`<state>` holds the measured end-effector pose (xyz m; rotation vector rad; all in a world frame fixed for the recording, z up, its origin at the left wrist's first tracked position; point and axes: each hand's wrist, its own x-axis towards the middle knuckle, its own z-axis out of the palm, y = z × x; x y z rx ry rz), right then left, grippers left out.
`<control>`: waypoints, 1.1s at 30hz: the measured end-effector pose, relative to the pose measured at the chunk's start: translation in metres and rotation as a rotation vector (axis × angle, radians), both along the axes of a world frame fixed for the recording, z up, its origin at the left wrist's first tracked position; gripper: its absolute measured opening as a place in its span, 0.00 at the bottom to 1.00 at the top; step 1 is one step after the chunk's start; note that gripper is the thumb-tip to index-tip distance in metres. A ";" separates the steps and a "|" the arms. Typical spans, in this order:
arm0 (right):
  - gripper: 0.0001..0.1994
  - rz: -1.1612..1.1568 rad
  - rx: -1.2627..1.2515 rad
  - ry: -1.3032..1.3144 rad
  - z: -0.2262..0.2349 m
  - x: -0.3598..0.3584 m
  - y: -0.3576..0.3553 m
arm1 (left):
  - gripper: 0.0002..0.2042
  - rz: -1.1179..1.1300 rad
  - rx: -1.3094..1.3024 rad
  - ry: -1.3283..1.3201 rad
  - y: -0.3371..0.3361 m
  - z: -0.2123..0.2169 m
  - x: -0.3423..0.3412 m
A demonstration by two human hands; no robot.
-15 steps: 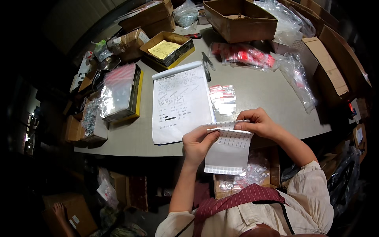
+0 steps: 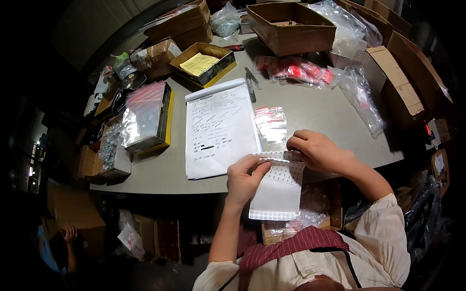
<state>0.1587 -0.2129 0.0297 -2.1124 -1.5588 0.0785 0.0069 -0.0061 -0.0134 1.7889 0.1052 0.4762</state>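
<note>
A folded white sheet of small round printed stickers (image 2: pixel 274 196) hangs over the table's front edge. My left hand (image 2: pixel 246 177) pinches its upper left part between thumb and fingers. At the sheet's upper right edge my right hand (image 2: pixel 320 151) is closed, its fingertips bent together; whatever they hold is hidden. Small clear zip bags with red tops (image 2: pixel 271 126) lie just beyond the hands. To the left rests a handwritten notepad (image 2: pixel 218 136). Below the sheet, a cardboard box (image 2: pixel 336 206) holds clear bags with small round labels (image 2: pixel 313 206).
On the left stand a box with zip bags (image 2: pixel 145 119) and a box of small metallic-looking parts (image 2: pixel 110 150). A yellow-lined tray (image 2: pixel 201 63), markers (image 2: pixel 251 85), red-printed bags (image 2: pixel 296 72) and a large carton (image 2: pixel 291 36) sit farther back. Another person's hand (image 2: pixel 70 234) shows at lower left.
My right hand has turned over and shifted slightly up along the sheet's top edge, its fingers now bunched. The left hand keeps its pinch. The other person's arm has come further into view.
</note>
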 end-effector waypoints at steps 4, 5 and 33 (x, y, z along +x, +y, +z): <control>0.09 0.000 0.026 -0.050 0.001 -0.004 0.003 | 0.06 0.003 -0.021 -0.023 0.000 -0.003 0.001; 0.09 -0.004 0.030 -0.041 0.001 -0.005 0.004 | 0.06 0.004 -0.023 -0.030 0.000 -0.004 0.001; 0.14 -0.096 -0.200 0.051 -0.011 0.089 0.069 | 0.09 0.081 -0.133 0.097 0.008 -0.007 0.003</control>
